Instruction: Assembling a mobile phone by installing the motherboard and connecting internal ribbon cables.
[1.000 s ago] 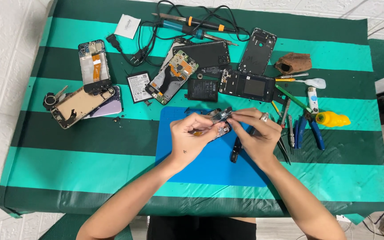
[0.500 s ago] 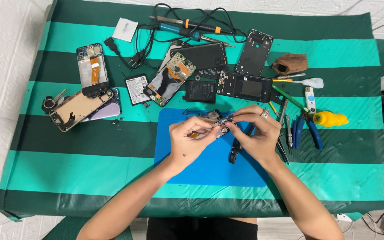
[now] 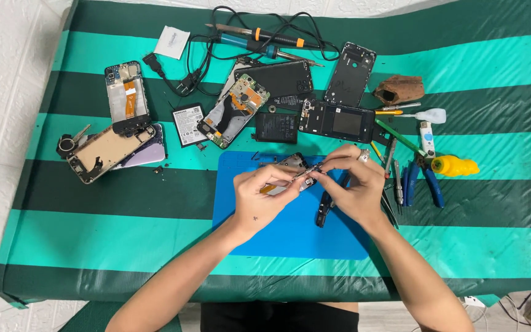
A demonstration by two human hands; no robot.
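Head view, looking straight down on a table (image 3: 124, 240) draped in a green-and-teal striped cloth, with white textured flooring at left and along the top edge.

Labelled things first: a small white square packet (image 3: 172, 42) with faint grey print near the top left, beside a tangle of black cable (image 3: 195, 67); a flat black battery (image 3: 188, 124) bearing a white label, lying between an opened phone with orange ribbon (image 3: 127, 98) and another gutted phone (image 3: 233, 112); a darker battery (image 3: 276, 127) just right of that. A yellow bottle (image 3: 455, 165) lying at far right, next to blue-handled pliers (image 3: 424, 182).

On the blue mat (image 3: 290, 230) at centre: left hand (image 3: 264, 195) with fingers curled and clamped around a small phone frame part (image 3: 291, 166), lifted just above the mat's upper edge. Right hand (image 3: 354, 184) pinched shut on a thin metal tool (image 3: 310, 173) whose tip meets the part. A dark tool (image 3: 324, 212) lying on the mat below the right hand.

Hard to make out: most of the held part, covered by both sets of fingers; the exact kind of thin tool; the lower body, cut off at the bottom edge. A soldering iron (image 3: 259, 43) crossing the top, and a brown lump (image 3: 399, 90) of unclear kind at upper right.
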